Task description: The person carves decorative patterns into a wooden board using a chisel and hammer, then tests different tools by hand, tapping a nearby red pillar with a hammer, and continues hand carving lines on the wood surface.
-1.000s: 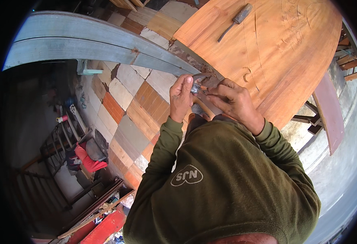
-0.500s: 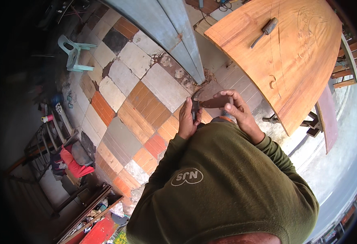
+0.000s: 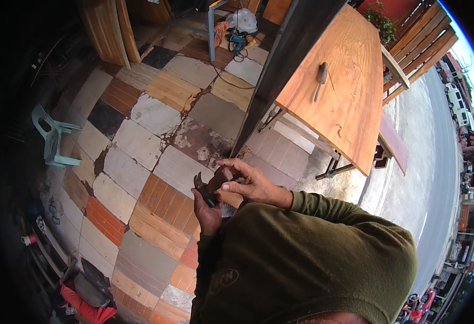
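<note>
In front of my chest I hold a claw hammer (image 3: 207, 190), its dark forked head pointing up and away from me. My left hand (image 3: 210, 215) is closed around the hammer at its head. The brown handle (image 3: 222, 179) points up toward my view and looks foreshortened. My right hand (image 3: 254, 183) grips near the handle's end, with thumb and fingers on either side of it. Beyond my hands on the right, a carved wooden tabletop (image 3: 334, 92) bears a hand tool (image 3: 321, 75) with a brown handle and a thin dark shaft.
A dark metal post (image 3: 272, 70) rises between me and the tabletop. A pale green plastic chair (image 3: 56, 137) stands at left on the patchwork tile floor (image 3: 139, 135). Wooden slabs (image 3: 104, 32), a blue-green power tool (image 3: 238, 41) and its cord lie farther off. A road runs along the right.
My view has swung, so the hands appear lower and farther left. The hammer has turned: its handle, stretched sideways before, now points toward my view. My right hand has closed farther around it.
</note>
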`<state>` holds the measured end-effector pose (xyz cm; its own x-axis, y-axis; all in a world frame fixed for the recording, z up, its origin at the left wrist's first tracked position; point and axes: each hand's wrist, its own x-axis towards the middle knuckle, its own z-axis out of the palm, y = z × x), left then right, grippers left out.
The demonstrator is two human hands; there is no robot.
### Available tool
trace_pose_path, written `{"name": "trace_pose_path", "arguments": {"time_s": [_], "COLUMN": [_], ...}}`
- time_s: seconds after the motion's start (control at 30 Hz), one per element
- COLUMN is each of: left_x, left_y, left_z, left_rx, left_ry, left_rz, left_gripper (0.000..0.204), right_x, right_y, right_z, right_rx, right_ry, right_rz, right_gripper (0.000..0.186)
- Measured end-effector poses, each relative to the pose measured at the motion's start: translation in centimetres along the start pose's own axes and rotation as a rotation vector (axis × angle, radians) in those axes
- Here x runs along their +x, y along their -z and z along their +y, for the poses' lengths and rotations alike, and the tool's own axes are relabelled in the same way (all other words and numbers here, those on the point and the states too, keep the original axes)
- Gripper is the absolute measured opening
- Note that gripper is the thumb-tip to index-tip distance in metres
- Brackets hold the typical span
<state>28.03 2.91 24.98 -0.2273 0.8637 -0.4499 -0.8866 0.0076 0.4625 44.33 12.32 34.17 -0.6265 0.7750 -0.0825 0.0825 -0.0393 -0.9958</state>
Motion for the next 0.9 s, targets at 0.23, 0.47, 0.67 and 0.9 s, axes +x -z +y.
{"name": "trace_pose_path", "arguments": {"time_s": [0.23,0.47,0.67,0.9], "left_x": [8.0,16.6,25.6,40.2], "left_y": [1.6,-2.0,-6.5,-12.3], "left_z": [5.5,14.0,17.0,19.9], "left_rx": [0.200,0.483,0.508,0.715], "left_ry": [0.102,0.402,0.365,0.522], "left_rz": [-0.254,-0.115,-0.253,-0.573], "left_gripper": [0.058,0.055,0.053,0.048], "right_x": [9.6,21.7,28.7,36.0], "right_y": [-2.2,-0.7,1.8,6.5], "right_z": [3.2,1.8,-0.3,1.9], "right_rx": [-0.065,0.066,-0.039,-0.007], "right_ry": [0.112,-0.118,-0.111,0.027], "right_rz": [0.321,0.324,0.317,0.840], "right_gripper": [0.047,0.043,0.048,0.049]}}
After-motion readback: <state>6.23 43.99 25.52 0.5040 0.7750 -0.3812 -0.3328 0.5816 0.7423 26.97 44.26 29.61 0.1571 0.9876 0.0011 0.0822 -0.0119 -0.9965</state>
